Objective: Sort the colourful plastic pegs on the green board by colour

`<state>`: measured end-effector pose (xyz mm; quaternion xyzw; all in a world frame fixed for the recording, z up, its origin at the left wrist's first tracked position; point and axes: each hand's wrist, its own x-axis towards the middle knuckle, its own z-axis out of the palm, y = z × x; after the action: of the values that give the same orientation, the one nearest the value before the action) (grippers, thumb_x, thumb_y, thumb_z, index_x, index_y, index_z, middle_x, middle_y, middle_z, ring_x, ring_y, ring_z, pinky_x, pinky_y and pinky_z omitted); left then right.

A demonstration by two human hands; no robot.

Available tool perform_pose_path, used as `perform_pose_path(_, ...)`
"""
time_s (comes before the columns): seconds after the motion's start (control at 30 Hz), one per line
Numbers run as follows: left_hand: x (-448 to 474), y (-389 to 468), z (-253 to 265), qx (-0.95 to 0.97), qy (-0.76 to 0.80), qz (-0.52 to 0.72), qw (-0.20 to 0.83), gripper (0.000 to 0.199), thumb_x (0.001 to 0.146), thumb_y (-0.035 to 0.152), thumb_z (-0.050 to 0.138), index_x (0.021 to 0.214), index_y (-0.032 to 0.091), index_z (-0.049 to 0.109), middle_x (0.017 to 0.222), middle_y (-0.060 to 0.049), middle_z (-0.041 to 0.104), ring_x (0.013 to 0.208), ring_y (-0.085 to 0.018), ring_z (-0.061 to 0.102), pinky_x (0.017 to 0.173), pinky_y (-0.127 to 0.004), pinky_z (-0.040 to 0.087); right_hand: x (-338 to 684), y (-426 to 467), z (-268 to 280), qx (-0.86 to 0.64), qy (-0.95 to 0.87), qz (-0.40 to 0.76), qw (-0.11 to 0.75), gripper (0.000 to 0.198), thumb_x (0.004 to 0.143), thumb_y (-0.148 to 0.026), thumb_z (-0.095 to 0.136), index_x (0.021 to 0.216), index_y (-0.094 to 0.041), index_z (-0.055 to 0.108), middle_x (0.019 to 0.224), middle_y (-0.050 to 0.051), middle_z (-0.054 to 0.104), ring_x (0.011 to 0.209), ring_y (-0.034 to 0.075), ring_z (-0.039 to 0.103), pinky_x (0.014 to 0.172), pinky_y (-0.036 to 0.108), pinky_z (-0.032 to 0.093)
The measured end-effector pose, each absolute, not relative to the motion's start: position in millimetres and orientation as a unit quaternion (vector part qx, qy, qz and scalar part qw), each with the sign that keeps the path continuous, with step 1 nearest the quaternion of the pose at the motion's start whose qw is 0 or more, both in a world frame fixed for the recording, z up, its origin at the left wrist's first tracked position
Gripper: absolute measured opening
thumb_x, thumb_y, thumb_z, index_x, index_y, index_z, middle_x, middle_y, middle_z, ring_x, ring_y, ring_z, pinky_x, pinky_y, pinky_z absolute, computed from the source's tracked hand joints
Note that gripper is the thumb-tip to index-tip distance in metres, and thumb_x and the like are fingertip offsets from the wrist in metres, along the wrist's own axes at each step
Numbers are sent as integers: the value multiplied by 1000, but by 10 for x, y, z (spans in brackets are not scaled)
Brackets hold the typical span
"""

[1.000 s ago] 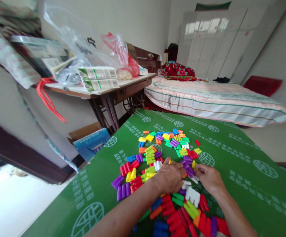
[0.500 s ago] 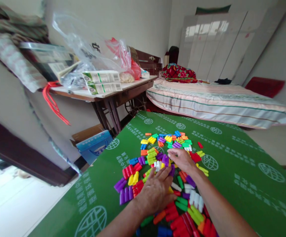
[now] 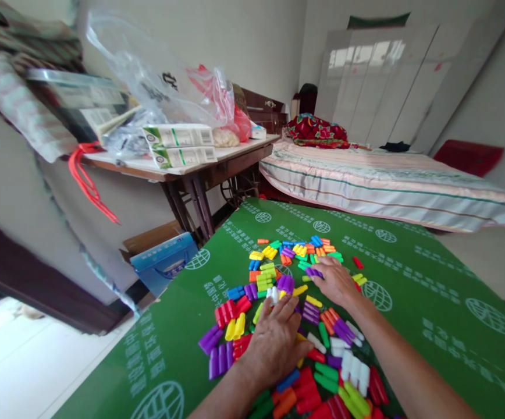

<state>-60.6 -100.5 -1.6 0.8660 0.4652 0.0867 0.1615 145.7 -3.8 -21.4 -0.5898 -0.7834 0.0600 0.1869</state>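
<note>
Bright plastic pieces shaped like pen caps, joined in twos and threes, lie spread over a green table (image 3: 413, 291). My left hand (image 3: 274, 334) rests palm down on the near part of the pile, its fingers spread over several pieces. Just past its fingertips are a purple piece (image 3: 285, 283) and a white piece (image 3: 273, 294). My right hand (image 3: 337, 282) reaches farther out, fingers stretched, with its fingertips against another purple piece (image 3: 313, 272). Red triples (image 3: 225, 315) and purple triples (image 3: 220, 361) lie left of my left hand. White ones (image 3: 355, 371) lie below my right forearm.
A lone red piece (image 3: 358, 262) lies right of the pile. Behind the green table stands a bed (image 3: 387, 180). At left, a side table (image 3: 230, 152) carries boxes (image 3: 182, 145) and plastic bags (image 3: 148, 75); a blue box (image 3: 165, 262) sits below it.
My right hand has moved farther out and slightly right, uncovering a purple row and a yellow piece. My left hand has stayed nearly in place. The view has shifted slightly.
</note>
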Motion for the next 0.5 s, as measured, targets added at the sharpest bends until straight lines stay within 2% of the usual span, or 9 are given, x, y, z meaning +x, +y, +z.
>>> perform_pose_path(0.13, -610, -939, -40, 872, 453, 111, 149, 44, 82, 49, 53, 114, 20, 59, 143, -9, 45, 136, -26, 33, 114, -56, 19, 1505, -364, -228, -562, -805, 43, 187, 25, 84, -24, 55, 103, -21, 70, 119, 8, 63, 115, 24, 51, 101, 40, 39)
perform_pose_path(0.27, -605, -843, -33, 893, 409, 130, 137, 39, 83, 47, 52, 111, 20, 60, 134, -8, 54, 133, -24, 38, 115, -52, 19, 1584, -616, -219, -544, -803, 94, 226, 23, 83, -21, 54, 98, -22, 71, 113, 7, 66, 108, 22, 57, 96, 38, 45)
perform_pose_path(0.37, -600, -821, 47, 907, 372, 128, 148, 27, 85, 40, 51, 100, 21, 63, 125, -6, 61, 126, -22, 47, 114, -46, 23, 1654, -792, -183, -542, -793, 132, 246, 25, 83, -20, 52, 99, -21, 70, 107, 7, 68, 101, 20, 61, 91, 35, 48)
perform_pose_path(0.5, -684, -943, 164, 906, 371, 139, 150, 23, 86, 35, 50, 99, 22, 63, 124, -5, 61, 122, -20, 50, 113, -45, 27, 1785, -1110, -175, -573, -765, 124, 265, 27, 84, -28, 52, 105, -22, 69, 113, 7, 67, 109, 22, 58, 98, 38, 45)
